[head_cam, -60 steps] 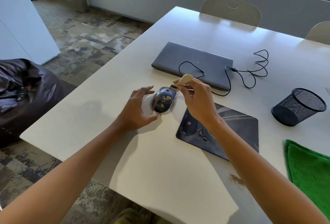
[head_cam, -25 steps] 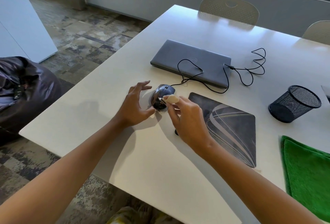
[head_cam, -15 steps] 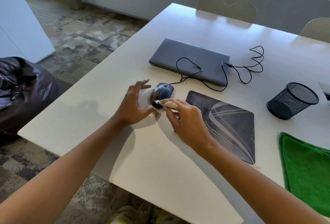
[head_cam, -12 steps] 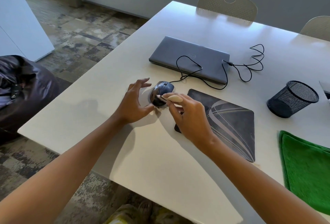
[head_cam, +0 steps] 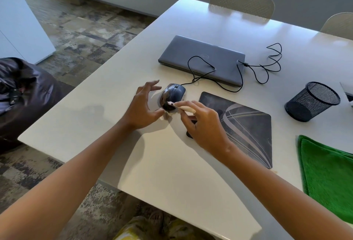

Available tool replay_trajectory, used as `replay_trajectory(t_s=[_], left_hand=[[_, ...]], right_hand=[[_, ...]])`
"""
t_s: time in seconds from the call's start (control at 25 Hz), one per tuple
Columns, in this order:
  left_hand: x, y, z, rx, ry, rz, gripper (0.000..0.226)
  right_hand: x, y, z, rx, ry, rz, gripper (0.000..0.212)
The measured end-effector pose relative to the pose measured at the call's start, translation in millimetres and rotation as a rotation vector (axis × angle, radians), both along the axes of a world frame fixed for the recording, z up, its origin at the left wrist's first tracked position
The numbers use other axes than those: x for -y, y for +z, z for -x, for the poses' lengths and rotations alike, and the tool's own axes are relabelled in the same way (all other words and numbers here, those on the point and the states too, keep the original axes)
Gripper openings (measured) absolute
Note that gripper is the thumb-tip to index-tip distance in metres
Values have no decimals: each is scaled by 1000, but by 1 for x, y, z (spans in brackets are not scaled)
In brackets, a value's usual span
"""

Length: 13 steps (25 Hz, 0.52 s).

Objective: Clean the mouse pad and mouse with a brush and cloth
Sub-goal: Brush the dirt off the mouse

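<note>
Gripping one brush [head_cam: 183, 108], right hand [head_cam: 203, 125] touching one mouse [head_cam: 172, 96].

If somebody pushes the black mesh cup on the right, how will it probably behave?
The mesh cup looks light, being open wire mesh with nothing visible inside, so it would probably slide easily on the smooth table. It stands upright and wider at the rim, so a high push may tip it, and then it could roll.

A closed grey laptop [head_cam: 202, 59] lay on the white table [head_cam: 145, 163]. A black mesh cup [head_cam: 311, 101] stood, seemingly empty, near two chairs [head_cam: 241, 0].
</note>
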<state>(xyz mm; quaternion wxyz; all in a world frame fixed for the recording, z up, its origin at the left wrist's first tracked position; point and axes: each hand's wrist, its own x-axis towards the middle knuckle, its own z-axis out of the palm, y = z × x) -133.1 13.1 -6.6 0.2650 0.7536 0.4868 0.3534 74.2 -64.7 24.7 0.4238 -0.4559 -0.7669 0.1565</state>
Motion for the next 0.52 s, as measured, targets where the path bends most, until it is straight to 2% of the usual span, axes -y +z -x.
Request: replay_trajectory(t_s=[0.36, 0.52], left_hand=[[-1, -1, 1, -5, -5, 4, 88], [-1, -1, 1, -11, 7, 9, 90]], right_hand=[[2, -2, -4, -29, 37, -22, 19], [-16, 6, -12, -124, -63, -55, 16]])
